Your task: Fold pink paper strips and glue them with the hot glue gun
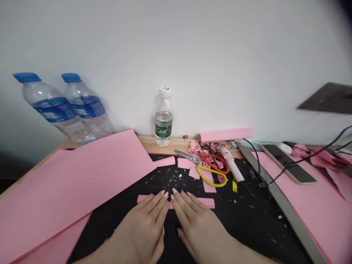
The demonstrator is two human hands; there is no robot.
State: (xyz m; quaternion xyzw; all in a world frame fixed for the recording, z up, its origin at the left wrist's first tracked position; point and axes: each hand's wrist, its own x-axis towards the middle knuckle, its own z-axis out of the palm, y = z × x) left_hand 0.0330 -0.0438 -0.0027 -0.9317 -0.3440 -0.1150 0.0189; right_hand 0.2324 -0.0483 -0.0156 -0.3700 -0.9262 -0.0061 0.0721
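A narrow strip of pink paper lies crosswise on the black mat. My left hand rests flat over its left part, fingers stretched out. Over the right part lies my right hand, likewise flat, and the fingertips of both hands nearly meet at the middle. Much of the strip is hidden under the fingers. Just beyond it are scissors with one red and one yellow handle loop, lying on small pink paper pieces. A pink hot glue gun lies beside them.
Large pink sheets cover the left side. Two blue-capped bottles and a small water bottle stand by the wall. A folded pink strip lies at the back. On the right are a phone, black cables and more pink paper.
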